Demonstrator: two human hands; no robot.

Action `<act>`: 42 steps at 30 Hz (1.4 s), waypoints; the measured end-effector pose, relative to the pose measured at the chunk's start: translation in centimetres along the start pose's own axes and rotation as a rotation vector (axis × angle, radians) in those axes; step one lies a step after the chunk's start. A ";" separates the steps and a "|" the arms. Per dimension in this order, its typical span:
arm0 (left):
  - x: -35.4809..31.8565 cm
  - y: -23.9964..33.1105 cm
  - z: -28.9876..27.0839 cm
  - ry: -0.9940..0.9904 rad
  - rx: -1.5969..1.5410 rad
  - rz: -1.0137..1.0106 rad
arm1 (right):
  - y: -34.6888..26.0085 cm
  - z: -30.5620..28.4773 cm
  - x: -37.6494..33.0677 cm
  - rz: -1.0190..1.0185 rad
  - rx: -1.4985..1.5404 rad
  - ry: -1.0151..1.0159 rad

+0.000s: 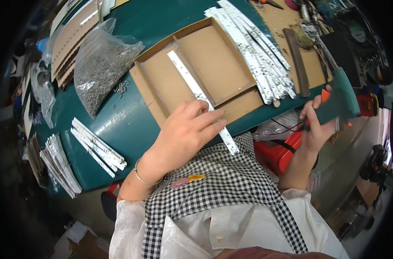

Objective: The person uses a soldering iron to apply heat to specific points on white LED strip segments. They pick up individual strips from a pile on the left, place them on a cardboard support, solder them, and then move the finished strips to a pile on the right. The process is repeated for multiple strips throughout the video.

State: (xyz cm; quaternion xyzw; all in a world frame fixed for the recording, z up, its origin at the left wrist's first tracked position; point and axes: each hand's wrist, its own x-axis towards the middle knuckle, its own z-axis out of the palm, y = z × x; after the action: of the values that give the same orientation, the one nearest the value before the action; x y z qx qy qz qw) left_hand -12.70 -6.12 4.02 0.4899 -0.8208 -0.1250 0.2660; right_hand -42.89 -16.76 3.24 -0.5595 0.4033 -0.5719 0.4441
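Note:
A white LED light strip (185, 76) lies slantwise over a shallow brown cardboard tray (155, 110), its near end jutting past the tray's front edge. My left hand (190, 125) is closed over the strip near its lower part, fingers curled around it. Off to the right, clear of the tray, my right hand (314, 123) grips a green pistol-shaped tool (339, 97) with orange parts. A thin metal shaft seems to run up from the tool's top; blur hides its exact kind.
A fanned pile of white strips (261, 60) is right of the tray. Smaller strip bundles (97, 149) lie at left. Behind them sits a clear bag (99, 69) of small grey metal pieces, some spilled on the green table (140, 26). A dark bar (296, 62) lies far right.

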 end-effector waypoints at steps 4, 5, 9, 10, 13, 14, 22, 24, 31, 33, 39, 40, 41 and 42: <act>1.0 0.3 0.6 -0.133 0.040 0.070 | 2.4 -1.6 1.5 0.000 -0.242 0.116; 1.2 0.4 0.4 -0.151 0.051 0.090 | 3.3 -2.0 1.9 -0.033 -0.302 0.129; 1.4 1.5 -0.8 -0.171 0.121 0.150 | 5.6 -2.3 4.2 -0.155 -0.569 0.109; 1.2 2.1 -1.4 -0.165 0.149 0.147 | 5.7 -1.6 5.1 -0.167 -0.683 0.080; -0.1 3.7 -3.8 -0.130 0.218 0.133 | 5.7 0.6 7.5 -0.399 -1.083 0.024; -1.1 3.9 -4.4 -0.093 0.226 0.102 | 6.4 0.7 8.2 -0.431 -1.156 -0.018; -11.9 2.7 -11.2 -0.039 0.408 -0.349 | 8.9 -0.2 9.6 -0.232 -1.173 -0.208; -14.7 2.2 -11.9 -0.014 0.480 -0.492 | 9.8 -0.6 10.5 -0.194 -1.060 -0.259; -21.7 -1.4 -11.3 -0.045 0.445 -0.734 | 10.6 -3.4 12.0 -0.057 -0.908 -0.244; -22.7 -1.8 -10.8 -0.035 0.422 -0.752 | 10.5 -4.2 11.7 -0.054 -0.650 -0.211; -23.9 -1.8 -10.3 0.041 0.389 -0.779 | 6.8 -5.4 8.5 -0.058 -0.340 -0.095; -24.0 -1.8 -10.2 0.050 0.385 -0.780 | 4.8 -4.6 7.4 -0.037 -0.302 -0.109; -24.1 -1.9 -10.1 0.058 0.381 -0.781 | 3.0 -4.0 6.3 -0.015 -0.266 -0.122; -24.3 -1.9 -10.1 0.055 0.386 -0.779 | 1.8 -3.5 5.1 0.007 -0.228 -0.134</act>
State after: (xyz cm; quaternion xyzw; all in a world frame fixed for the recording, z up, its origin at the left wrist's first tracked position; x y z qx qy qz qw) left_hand 3.55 14.61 3.83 0.8069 -0.5756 -0.0469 0.1243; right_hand -46.18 -22.32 2.78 -0.6418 0.4369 -0.4823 0.4056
